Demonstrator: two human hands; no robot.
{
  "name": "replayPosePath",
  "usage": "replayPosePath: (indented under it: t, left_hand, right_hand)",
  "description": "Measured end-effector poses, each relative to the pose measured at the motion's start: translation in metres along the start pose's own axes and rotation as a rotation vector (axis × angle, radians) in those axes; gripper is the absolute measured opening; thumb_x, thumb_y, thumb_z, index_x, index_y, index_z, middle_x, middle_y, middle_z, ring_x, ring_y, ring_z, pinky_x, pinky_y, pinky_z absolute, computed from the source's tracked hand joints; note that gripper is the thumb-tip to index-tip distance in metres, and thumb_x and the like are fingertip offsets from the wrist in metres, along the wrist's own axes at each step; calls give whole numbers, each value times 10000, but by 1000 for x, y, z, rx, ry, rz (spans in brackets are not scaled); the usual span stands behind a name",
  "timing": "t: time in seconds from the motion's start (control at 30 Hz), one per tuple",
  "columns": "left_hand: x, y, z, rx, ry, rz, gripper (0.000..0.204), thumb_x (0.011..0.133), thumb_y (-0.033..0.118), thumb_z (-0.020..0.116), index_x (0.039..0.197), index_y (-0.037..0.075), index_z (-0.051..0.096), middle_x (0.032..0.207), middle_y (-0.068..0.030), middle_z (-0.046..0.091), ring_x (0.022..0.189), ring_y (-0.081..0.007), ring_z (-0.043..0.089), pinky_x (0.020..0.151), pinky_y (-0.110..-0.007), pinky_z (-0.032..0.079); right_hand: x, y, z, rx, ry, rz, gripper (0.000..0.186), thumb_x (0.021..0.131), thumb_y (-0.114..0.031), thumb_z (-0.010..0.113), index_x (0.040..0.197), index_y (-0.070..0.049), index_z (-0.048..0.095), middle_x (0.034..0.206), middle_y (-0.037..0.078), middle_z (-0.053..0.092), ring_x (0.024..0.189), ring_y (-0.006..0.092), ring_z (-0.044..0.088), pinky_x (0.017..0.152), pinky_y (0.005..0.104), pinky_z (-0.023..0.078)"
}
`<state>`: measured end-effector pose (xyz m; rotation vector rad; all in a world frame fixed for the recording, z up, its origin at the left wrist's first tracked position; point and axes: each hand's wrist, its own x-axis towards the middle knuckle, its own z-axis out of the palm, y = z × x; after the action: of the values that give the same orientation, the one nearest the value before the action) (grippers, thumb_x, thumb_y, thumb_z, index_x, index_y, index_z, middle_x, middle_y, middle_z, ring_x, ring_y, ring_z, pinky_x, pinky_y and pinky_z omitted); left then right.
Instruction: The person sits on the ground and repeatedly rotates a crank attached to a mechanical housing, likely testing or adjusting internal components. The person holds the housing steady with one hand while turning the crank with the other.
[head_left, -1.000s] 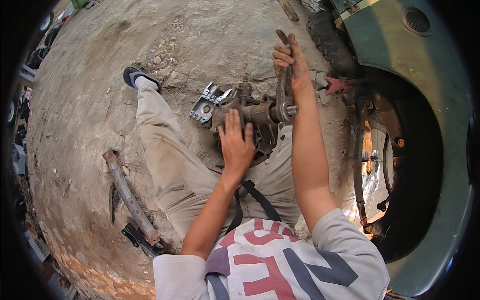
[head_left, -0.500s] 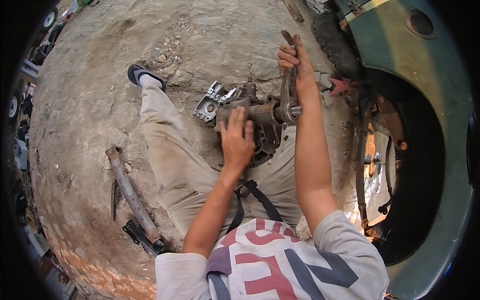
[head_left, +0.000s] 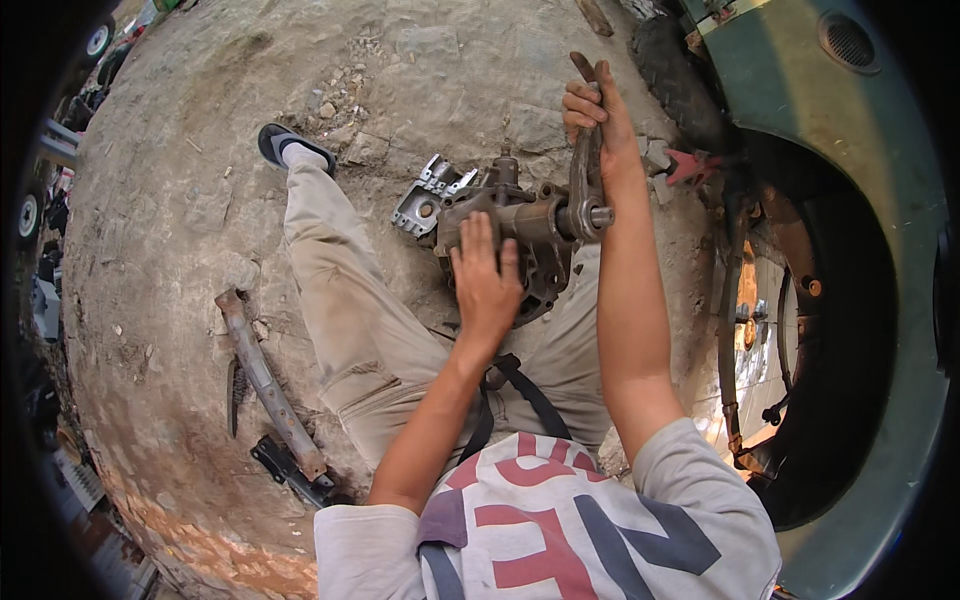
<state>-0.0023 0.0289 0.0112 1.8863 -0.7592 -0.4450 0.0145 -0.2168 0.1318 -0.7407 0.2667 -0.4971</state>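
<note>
Resting the left hand (head_left: 489, 292) flat at the centre of the frame, fingers slightly apart, apparently steadying a brown, grease-stained metal gear housing (head_left: 527, 221). Wrapping the right hand (head_left: 603, 112) around the upper end of a long, dark-brown steel lever arm (head_left: 584, 185) at upper centre. Finding a bright, round shaft tip (head_left: 602, 216) protruding through the lever's lower eye; judging the lever as already seated. Judging work on the assembly as partway along; being unable to tell what remains to be fixed or freed there. Seeing a silver, open metal casting (head_left: 430, 197) just left of the housing, apparently separate. Noting a worn, grey-brown metal bar (head_left: 268, 385) lying well apart at lower left, uninvolved.
</note>
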Motion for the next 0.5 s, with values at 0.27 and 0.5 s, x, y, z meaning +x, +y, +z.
replayPosePath:
  t: [0.27, 0.5]
  left_hand:
    - [-7, 6, -4, 15, 20, 171, 613, 1075, 417, 320, 1555, 36, 300, 1609, -180, 303, 1502, -361, 250, 1210, -532, 164]
    - [1, -17, 3, -108, 30, -114, 625, 1058, 414, 373, 1538, 16, 338, 1600, -192, 320, 1500, -370, 251, 1201, -575, 147]
  right_hand:
    - [-3, -1, -1, 12, 35, 3, 505, 952, -378, 693, 1311, -71, 514, 688, -47, 398, 524, 18, 358, 470, 194, 314]
    - [-1, -3, -2, -4, 44, 6, 525, 951, -384, 695, 1334, -84, 498, 697, -48, 398, 525, 20, 361, 472, 196, 314]
